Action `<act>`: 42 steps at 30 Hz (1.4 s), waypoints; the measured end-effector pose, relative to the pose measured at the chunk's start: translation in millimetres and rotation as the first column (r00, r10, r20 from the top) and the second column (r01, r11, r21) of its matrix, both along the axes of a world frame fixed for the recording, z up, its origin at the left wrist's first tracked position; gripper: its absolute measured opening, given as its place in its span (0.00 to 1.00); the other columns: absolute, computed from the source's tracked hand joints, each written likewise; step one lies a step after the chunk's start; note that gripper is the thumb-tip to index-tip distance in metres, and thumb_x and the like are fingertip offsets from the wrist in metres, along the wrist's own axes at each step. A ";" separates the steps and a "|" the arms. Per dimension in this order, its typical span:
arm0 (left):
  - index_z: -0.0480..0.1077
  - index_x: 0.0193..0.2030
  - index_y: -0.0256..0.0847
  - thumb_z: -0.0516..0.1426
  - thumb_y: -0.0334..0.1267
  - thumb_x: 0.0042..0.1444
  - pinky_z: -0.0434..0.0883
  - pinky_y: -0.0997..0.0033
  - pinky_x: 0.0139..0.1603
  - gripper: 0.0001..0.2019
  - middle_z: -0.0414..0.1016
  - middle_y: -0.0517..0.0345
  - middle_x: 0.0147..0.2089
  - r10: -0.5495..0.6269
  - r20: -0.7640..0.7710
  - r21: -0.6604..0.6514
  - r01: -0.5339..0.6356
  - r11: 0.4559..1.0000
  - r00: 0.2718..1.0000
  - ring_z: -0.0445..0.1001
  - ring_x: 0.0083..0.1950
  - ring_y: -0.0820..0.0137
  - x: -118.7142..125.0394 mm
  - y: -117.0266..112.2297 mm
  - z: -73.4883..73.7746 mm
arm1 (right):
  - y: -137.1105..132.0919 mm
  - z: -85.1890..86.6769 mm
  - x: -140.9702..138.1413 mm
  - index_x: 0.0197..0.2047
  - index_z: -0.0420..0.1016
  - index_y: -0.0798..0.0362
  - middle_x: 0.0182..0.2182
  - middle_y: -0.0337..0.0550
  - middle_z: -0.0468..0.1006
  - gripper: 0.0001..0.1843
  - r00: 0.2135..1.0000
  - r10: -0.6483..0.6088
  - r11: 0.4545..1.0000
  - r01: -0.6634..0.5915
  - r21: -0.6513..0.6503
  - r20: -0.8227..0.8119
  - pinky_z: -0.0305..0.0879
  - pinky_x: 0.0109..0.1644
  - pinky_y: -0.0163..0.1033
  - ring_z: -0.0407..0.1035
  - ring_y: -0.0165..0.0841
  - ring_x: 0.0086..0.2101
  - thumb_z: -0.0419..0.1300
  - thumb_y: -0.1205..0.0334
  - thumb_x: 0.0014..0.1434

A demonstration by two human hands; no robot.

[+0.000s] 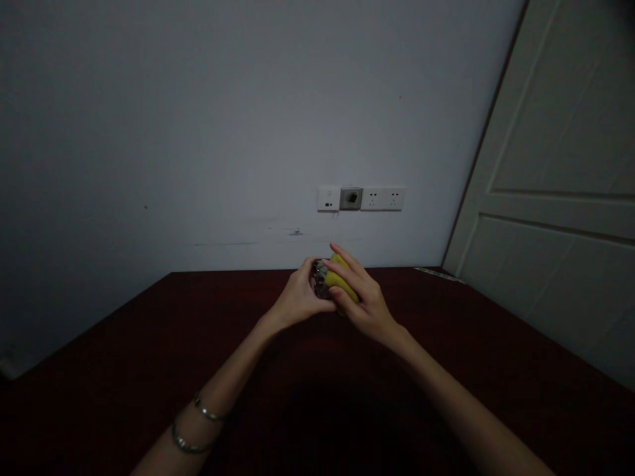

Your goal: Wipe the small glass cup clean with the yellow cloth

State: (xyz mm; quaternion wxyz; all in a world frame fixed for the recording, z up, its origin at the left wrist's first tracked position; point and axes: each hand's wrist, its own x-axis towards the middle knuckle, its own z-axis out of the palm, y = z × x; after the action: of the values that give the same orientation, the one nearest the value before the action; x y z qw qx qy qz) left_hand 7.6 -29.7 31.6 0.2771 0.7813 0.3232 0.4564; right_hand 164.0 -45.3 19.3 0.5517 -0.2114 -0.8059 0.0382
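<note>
My left hand [299, 296] curls around a small dark, shiny, see-through object [321, 285] with light glints; its exact kind is hard to make out in the dim light. In my right hand [364, 301] is a soft-looking yellow cloth or sponge [342, 277], gripped between thumb and fingers. The yellow piece presses against the right side of the shiny object. Both hands meet above the far part of the dark red table, and the fingers hide much of what they hold.
A dark red tabletop [208, 344] spreads under my arms up to a pale wall [223, 132]. Wall sockets [381, 199] and a grey switch plate [350, 199] sit above the far edge. A pale panelled door [555, 185] stands at the right. A thin strip [439, 274] lies at the back right.
</note>
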 end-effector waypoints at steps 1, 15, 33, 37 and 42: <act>0.58 0.49 0.38 0.65 0.32 0.36 0.69 0.71 0.35 0.31 0.70 0.57 0.39 -0.013 -0.003 0.009 0.013 1.000 1.000 0.71 0.36 0.70 -0.1 -0.2 -0.5 | -0.7 0.5 0.2 0.60 0.61 0.41 0.65 0.40 0.53 0.23 1.000 0.002 1.000 -0.002 0.026 0.016 0.51 0.64 0.54 0.50 0.38 0.62 0.54 0.62 0.61; 0.59 0.50 0.39 0.67 0.42 0.36 0.68 0.58 0.48 0.34 0.69 0.51 0.47 0.016 -0.132 0.185 0.009 0.983 0.991 0.70 0.46 0.61 -5.1 -5.4 6.4 | -7.3 12.7 3.8 0.58 0.62 0.39 0.62 0.37 0.58 0.20 0.998 -0.007 0.993 0.000 -0.118 -0.057 0.50 0.64 0.54 0.53 0.36 0.61 0.51 0.58 0.63; 0.60 0.50 0.39 0.67 0.44 0.35 0.67 0.58 0.49 0.35 0.68 0.51 0.47 0.022 -0.201 0.275 0.035 0.961 0.979 0.69 0.47 0.61 -7.6 -6.5 6.8 | -12.0 14.2 -3.3 0.56 0.66 0.40 0.59 0.39 0.64 0.18 0.992 -0.074 0.988 0.059 -0.145 -0.103 0.54 0.63 0.53 0.58 0.35 0.58 0.51 0.61 0.63; 0.61 0.46 0.38 0.65 0.40 0.38 0.68 0.64 0.40 0.28 0.69 0.55 0.41 0.068 -0.156 0.216 -0.034 0.976 0.985 0.70 0.40 0.65 -7.4 -0.6 2.5 | -15.7 11.4 -1.9 0.59 0.62 0.43 0.63 0.39 0.57 0.22 0.991 -0.085 0.996 0.082 0.031 0.099 0.50 0.64 0.56 0.49 0.39 0.63 0.52 0.63 0.61; 0.60 0.46 0.38 0.63 0.40 0.41 0.68 0.67 0.36 0.26 0.69 0.54 0.41 0.051 -0.117 0.124 -0.036 0.992 0.992 0.70 0.38 0.67 -6.4 4.7 -2.5 | -15.4 10.6 -0.4 0.59 0.63 0.42 0.63 0.38 0.57 0.23 0.978 -0.048 0.996 0.032 0.080 0.202 0.49 0.64 0.60 0.45 0.41 0.64 0.54 0.64 0.60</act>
State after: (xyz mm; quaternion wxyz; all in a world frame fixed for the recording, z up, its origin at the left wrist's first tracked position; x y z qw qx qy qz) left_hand 1.2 -25.0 29.1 0.1991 0.8154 0.3278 0.4336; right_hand 163.6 -60.7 29.9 0.4747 -0.2092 -0.8545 -0.0254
